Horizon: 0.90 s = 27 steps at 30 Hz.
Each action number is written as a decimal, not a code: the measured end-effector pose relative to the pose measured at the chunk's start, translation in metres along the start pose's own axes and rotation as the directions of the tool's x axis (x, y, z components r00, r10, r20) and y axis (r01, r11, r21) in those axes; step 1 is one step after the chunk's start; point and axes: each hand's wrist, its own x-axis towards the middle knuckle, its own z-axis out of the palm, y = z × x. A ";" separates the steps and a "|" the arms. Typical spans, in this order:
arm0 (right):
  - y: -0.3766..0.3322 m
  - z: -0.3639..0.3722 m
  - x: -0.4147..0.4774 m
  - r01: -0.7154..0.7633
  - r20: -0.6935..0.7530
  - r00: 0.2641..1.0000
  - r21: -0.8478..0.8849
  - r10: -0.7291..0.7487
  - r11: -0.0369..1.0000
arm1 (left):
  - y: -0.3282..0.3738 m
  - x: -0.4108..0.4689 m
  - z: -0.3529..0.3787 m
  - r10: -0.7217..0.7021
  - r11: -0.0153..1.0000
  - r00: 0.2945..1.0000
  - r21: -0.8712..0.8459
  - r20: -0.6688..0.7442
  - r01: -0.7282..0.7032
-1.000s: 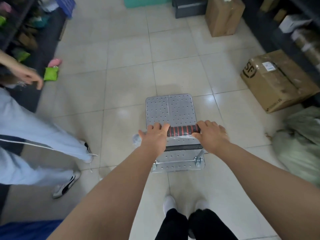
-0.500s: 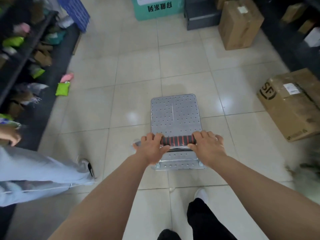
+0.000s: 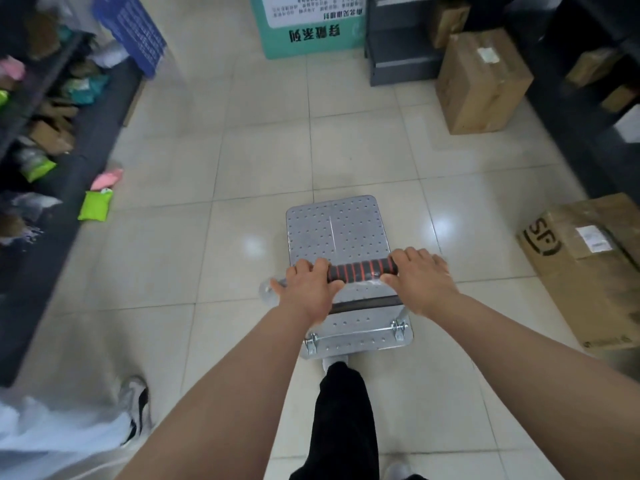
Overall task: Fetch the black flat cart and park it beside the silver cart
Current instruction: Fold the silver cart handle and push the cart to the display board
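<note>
While both hands, left hand (image 3: 309,292) and right hand (image 3: 420,279), clenched its red-and-black ribbed handle (image 3: 360,269), the perforated silver metal flat cart (image 3: 337,230) rolled toward twelve o'clock over tiled floor (image 3: 263,147); no black cart visible, so fetching it likely came next.

The 2 hands, left hand (image 3: 308,289) and right hand (image 3: 420,277), cover both ends of the handle (image 3: 360,270) of the silver cart (image 3: 336,226). Its wheels are hidden beneath the deck. A bystander's leg (image 3: 62,438) is blurred and cropped at the left edge.
</note>
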 end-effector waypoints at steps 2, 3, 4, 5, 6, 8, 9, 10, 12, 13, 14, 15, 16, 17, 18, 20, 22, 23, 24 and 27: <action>-0.001 -0.013 0.039 -0.013 -0.012 1.000 0.015 0.013 1.000 | -0.001 0.039 -0.017 0.018 1.000 1.000 0.020 -0.010 -0.018; -0.002 -0.019 0.057 -0.016 -0.011 1.000 0.019 0.017 1.000 | -0.002 0.057 -0.026 0.022 0.999 1.000 0.027 -0.007 -0.022; -0.003 -0.024 0.074 -0.014 -0.008 1.000 0.015 0.014 1.000 | -0.003 0.073 -0.034 0.024 0.999 1.000 0.031 -0.004 -0.024; -0.005 -0.030 0.091 -0.012 -0.006 1.000 0.013 0.012 1.000 | -0.004 0.089 -0.043 0.031 0.999 1.000 0.040 -0.004 -0.031; -0.006 -0.036 0.108 -0.013 -0.005 1.000 0.015 0.013 1.000 | -0.006 0.104 -0.052 0.039 0.998 0.999 0.050 -0.002 -0.038; -0.010 -0.046 0.139 -0.019 -0.001 1.000 0.028 0.019 0.999 | -0.009 0.135 -0.069 0.035 0.997 0.999 0.064 0.016 -0.036; -0.011 -0.050 0.155 -0.018 -0.003 1.000 0.041 0.018 0.999 | -0.011 0.151 -0.077 0.035 0.997 0.999 0.072 0.023 -0.037; -0.012 -0.053 0.169 -0.017 -0.007 1.000 0.055 0.017 0.998 | -0.012 0.165 -0.084 0.034 0.996 0.999 0.078 0.027 -0.036; -0.014 -0.060 0.197 -0.012 -0.020 1.000 0.075 0.014 0.997 | -0.015 0.193 -0.099 0.036 0.996 0.999 0.082 0.023 -0.038; -0.015 -0.063 0.212 -0.008 -0.025 1.000 0.075 0.010 0.997 | -0.017 0.207 -0.106 0.035 0.995 0.999 0.090 0.019 -0.036; -0.015 -0.068 0.231 -0.003 -0.027 1.000 0.074 0.005 0.997 | -0.018 0.224 -0.114 0.029 0.995 0.999 0.097 0.016 -0.030; -0.017 -0.072 0.245 -0.002 -0.024 1.000 0.075 0.003 0.997 | -0.019 0.238 -0.122 0.020 0.995 1.000 0.102 0.019 -0.022; -0.018 -0.076 0.258 0.000 -0.021 1.000 0.077 0.002 0.997 | -0.019 0.251 -0.129 0.013 0.993 1.000 0.114 0.019 -0.015; -0.017 -0.081 0.277 0.008 -0.027 1.000 0.080 -0.006 0.997 | -0.018 0.269 -0.138 0.006 0.992 1.000 0.128 0.016 -0.008; -0.015 -0.086 0.296 0.023 -0.040 0.999 0.075 -0.020 0.997 | -0.017 0.286 -0.146 -0.004 0.990 1.000 0.138 0.016 0.002; -0.008 -0.101 0.332 0.071 -0.046 0.997 0.048 -0.069 0.996 | -0.011 0.318 -0.164 -0.037 0.990 0.999 0.139 0.018 0.034; 0.002 -0.119 0.368 0.117 -0.007 0.993 0.042 -0.117 0.992 | -0.005 0.350 -0.181 -0.070 0.986 0.997 0.156 0.025 0.065; 0.007 -0.127 0.386 0.136 0.007 0.991 0.051 -0.137 0.989 | -0.001 0.365 -0.189 -0.086 0.984 0.996 0.158 0.033 0.080; 0.012 -0.135 0.404 0.156 0.017 0.987 0.058 -0.157 0.986 | 0.004 0.380 -0.196 -0.104 0.985 0.994 0.145 0.037 0.098; 0.027 -0.157 0.455 0.173 0.040 0.983 0.079 -0.176 0.982 | 0.020 0.423 -0.212 -0.133 0.985 0.991 0.108 0.016 0.131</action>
